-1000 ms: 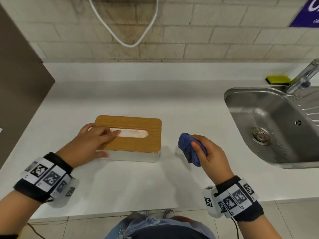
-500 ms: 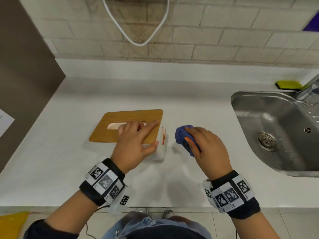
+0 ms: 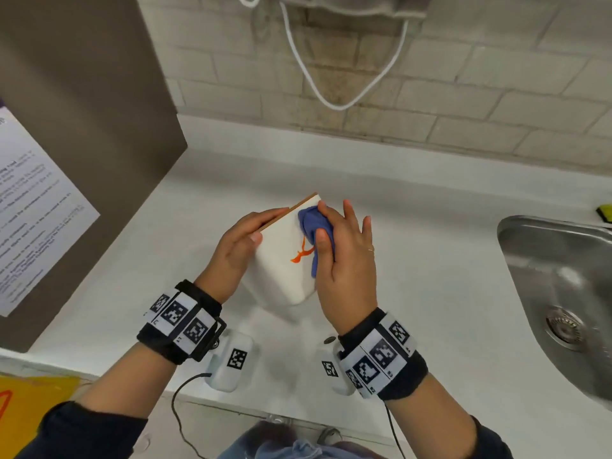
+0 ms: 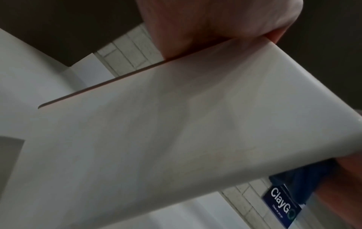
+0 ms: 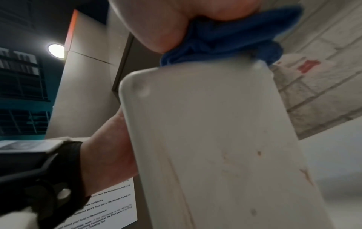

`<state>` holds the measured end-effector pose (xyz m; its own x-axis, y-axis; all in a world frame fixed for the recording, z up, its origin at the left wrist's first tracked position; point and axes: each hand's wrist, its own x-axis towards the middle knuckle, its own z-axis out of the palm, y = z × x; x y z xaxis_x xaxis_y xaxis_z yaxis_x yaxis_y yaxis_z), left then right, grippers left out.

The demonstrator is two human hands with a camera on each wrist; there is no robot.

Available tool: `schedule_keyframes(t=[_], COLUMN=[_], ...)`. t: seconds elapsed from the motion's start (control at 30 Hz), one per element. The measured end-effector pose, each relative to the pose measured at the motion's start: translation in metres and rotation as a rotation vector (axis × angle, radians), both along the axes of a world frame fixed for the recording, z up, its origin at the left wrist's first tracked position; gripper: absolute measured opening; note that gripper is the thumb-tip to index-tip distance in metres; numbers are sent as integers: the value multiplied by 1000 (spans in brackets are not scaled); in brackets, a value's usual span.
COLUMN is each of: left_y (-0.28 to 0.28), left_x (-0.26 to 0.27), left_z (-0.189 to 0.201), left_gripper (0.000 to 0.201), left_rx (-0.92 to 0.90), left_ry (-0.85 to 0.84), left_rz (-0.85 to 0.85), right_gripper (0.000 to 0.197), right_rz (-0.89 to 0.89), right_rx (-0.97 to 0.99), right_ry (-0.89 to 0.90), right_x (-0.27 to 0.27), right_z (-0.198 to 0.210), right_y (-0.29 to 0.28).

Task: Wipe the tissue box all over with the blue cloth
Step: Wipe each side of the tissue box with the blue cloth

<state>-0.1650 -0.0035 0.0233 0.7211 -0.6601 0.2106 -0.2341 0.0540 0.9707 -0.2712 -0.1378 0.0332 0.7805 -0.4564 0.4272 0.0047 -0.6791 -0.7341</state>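
My left hand (image 3: 238,246) grips the tissue box (image 3: 281,260) and holds it raised above the counter, stood on end. Its white end face, marked with an orange smear (image 3: 299,255), faces me, and the wooden lid edge (image 3: 288,210) is turned to the left. My right hand (image 3: 344,250) presses the bunched blue cloth (image 3: 311,223) against the upper right of that face, thumb over the cloth and the other fingers stretched out past it. The left wrist view shows the box's long white side (image 4: 176,131). In the right wrist view the cloth (image 5: 225,40) sits on the box's top end (image 5: 215,139).
A steel sink (image 3: 546,276) is set into the white counter (image 3: 430,293) at the right, with a yellow sponge (image 3: 604,212) behind it. A brown cabinet side with a paper notice (image 3: 33,226) stands at the left. A white cable (image 3: 331,94) hangs on the brick wall.
My left hand has lifted the box off the counter and tipped it on end. My right hand has brought the cloth onto the marked end face.
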Motion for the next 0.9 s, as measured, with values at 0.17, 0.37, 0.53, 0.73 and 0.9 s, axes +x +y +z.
schedule_keyframes(t=[0.17,0.37,0.53,0.73,0.9], left_y=[0,0,2,2,2], left_x=[6,18,27,23,25], left_z=[-1,-3,-2,-2,-3], left_gripper=[49,45,44,47,39], left_rx=[-42,-68,-44,-64,-81], left_ry=[22,43,53,50,59], left_rz=[51,37,1,19,70], right_gripper=[39,32,40,43,44], right_rz=[-67,268,507,196,34], right_rx=[-37,-222,-356,-92,-70], right_ry=[-66,-93,-116,-120,-32], right_x=[24,21,10,20,39], right_z=[15,15,7,7,19], right_y=[16,14,-13,-32,-6])
